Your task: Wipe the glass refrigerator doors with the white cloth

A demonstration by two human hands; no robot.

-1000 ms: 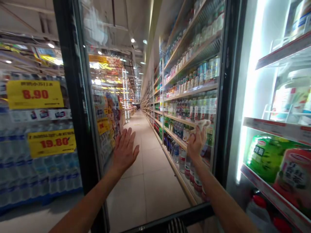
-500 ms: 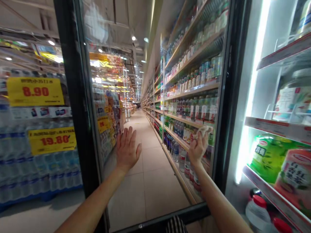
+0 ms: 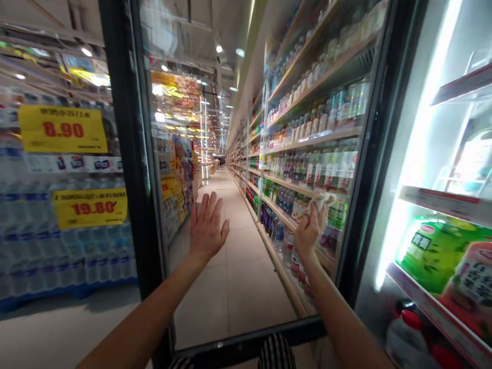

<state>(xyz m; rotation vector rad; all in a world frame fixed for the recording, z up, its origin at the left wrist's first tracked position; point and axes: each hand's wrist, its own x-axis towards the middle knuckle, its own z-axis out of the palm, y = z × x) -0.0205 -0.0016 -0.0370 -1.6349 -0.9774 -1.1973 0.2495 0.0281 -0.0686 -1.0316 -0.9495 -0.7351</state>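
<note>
Currently, left hand (image 3: 207, 228) spread flat, empty, apparently against glass door (image 3: 246, 287), left of frame centre. Right hand (image 3: 308, 230) grips bunched whitish cloth (image 3: 324, 200), right of centre. Judgement: flatter cloth, even pressure, left palm bracing should serve best.

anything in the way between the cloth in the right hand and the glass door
Nothing visible: the cloth in the right hand appears to meet the glass door; the left hand is clear of it.
</note>
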